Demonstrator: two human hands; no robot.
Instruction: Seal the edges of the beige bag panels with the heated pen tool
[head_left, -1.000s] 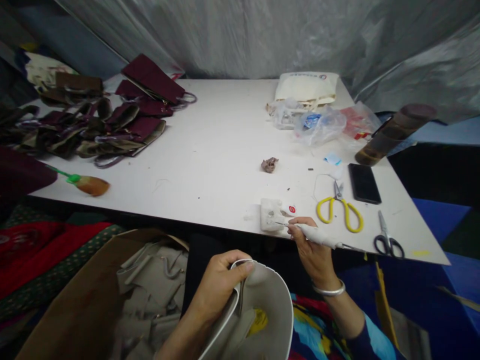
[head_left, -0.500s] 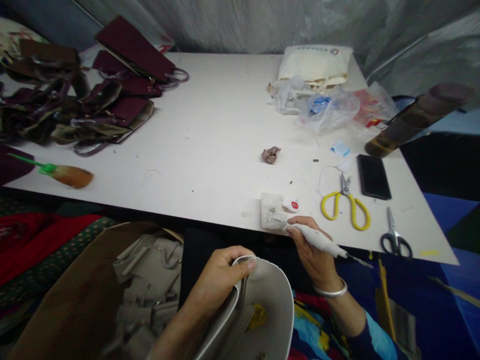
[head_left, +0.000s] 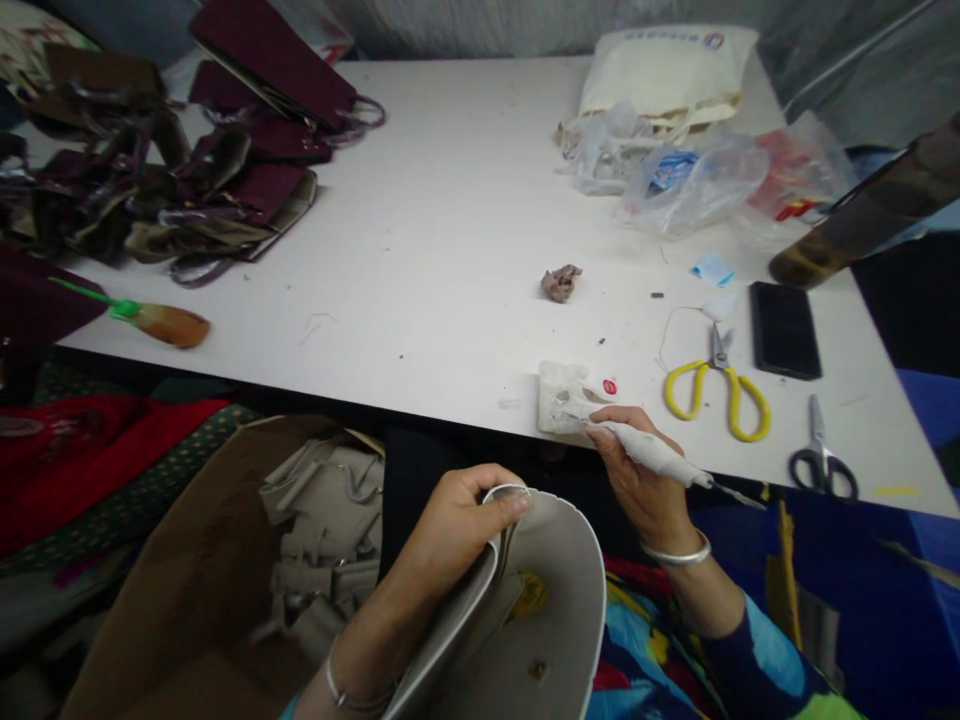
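Note:
My left hand (head_left: 465,525) is closed on the rim of a light grey bag (head_left: 564,580), thumb on top. The bag's mouth gapes toward me, and a yellow patch and a small metal fitting show inside. My right hand (head_left: 649,500) grips a thin metal-tipped tool (head_left: 652,455) by its thick, white-wrapped handle, and metal also sticks out of the rear end. The tool's front tip lies at a whitish, worn block (head_left: 553,405) on the table's near edge. Whether it presses into the block I cannot tell.
Yellow-handled scissors (head_left: 731,405), black-handled scissors (head_left: 823,465) and a phone (head_left: 785,330) lie on the right. A crumpled brown scrap (head_left: 561,283) sits mid-table. Maroon bags (head_left: 274,60) and an orange bottle (head_left: 171,325) are left; below, a carton (head_left: 172,560) holds grey bags (head_left: 330,540).
The view has shifted, so the table and its things sit higher and mostly further right in the picture. Both hands keep their holds, and the tool's tip stays at the block.

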